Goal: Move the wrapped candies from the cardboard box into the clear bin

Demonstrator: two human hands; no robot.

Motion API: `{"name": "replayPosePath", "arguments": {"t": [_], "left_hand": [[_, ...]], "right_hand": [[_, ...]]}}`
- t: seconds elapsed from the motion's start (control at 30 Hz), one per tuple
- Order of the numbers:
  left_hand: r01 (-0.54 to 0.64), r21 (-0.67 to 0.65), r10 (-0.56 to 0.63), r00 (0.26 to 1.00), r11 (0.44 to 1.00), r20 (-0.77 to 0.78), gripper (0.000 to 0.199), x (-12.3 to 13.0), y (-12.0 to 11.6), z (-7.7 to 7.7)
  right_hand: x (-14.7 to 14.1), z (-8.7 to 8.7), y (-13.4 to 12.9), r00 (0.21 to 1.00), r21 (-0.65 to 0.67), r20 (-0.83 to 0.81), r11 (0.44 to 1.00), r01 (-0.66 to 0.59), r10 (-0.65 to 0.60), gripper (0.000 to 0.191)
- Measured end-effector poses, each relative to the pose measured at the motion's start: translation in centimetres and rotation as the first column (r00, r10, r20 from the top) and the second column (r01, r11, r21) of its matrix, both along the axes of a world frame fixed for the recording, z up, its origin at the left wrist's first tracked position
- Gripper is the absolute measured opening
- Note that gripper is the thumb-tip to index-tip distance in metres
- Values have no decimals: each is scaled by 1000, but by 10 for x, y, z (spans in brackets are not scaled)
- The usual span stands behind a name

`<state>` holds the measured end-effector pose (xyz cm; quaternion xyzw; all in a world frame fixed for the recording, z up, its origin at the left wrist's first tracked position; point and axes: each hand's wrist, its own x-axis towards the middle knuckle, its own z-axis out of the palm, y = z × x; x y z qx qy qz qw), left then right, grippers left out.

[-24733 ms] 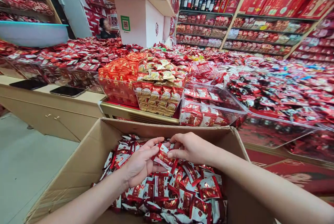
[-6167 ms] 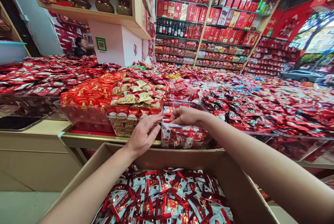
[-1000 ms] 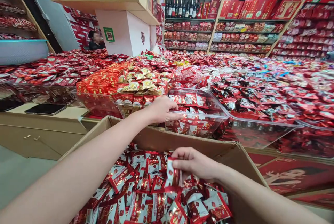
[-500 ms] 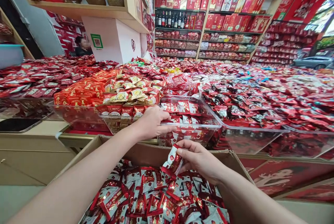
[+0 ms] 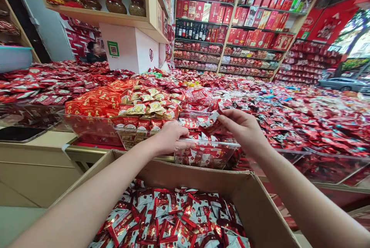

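Note:
My right hand [image 5: 243, 128] pinches a red-and-white candy packet [image 5: 210, 123] between thumb and fingers, over a clear plastic bin [image 5: 219, 144]. Rows of similar packets stand inside that bin. At the bin's left front, my left hand [image 5: 173, 137] is closed on the rim, the thumb on the inner side and the fingers along the front. Below both arms, an open cardboard box [image 5: 185, 176] holds a loose heap of red-and-white candy packets [image 5: 173, 217].
Durian candy packets [image 5: 144, 109] fill the bin to the left, beside orange-red packets [image 5: 98, 99]. More candy heaps [image 5: 277, 124] spread to the right. A dark phone [image 5: 21, 134] lies on the left counter. Stocked shelves [image 5: 206, 20] line the back.
My right hand has lifted the candy packet up and forward from above the cardboard box to over the clear bin. My left hand stays at the bin's rim. The view has tilted up slightly.

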<state>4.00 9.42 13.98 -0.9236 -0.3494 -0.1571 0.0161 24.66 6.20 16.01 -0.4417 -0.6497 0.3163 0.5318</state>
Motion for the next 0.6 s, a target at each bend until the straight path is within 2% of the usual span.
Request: {"name": "replayPosePath", "arguments": {"t": [0.17,0.3,0.43,0.53,0.6], "left_hand": [[-20,7,19,999,1000,25,39,0,-1,-1],[0,-28,1,1000,1000,32,36,0,-3,0],[37,-72,-35,999,997,30,28,0,-5,5],[25,-128,-21,999,991,35,24,1,-6,9],[18,-157,-11,999,987,46,25,1,-5,10]], "right_hand": [[-7,-8,23,989,-223,-65,964,-142,130,18],[-7,-10,25,972,-271,0,936,-225,234,8],[-2,-6,23,967,-266,82,941,-210,240,9],[3,-2,23,976,-323,95,934,-154,194,13],[6,-1,23,973,-376,75,910,-176,219,15]]}}
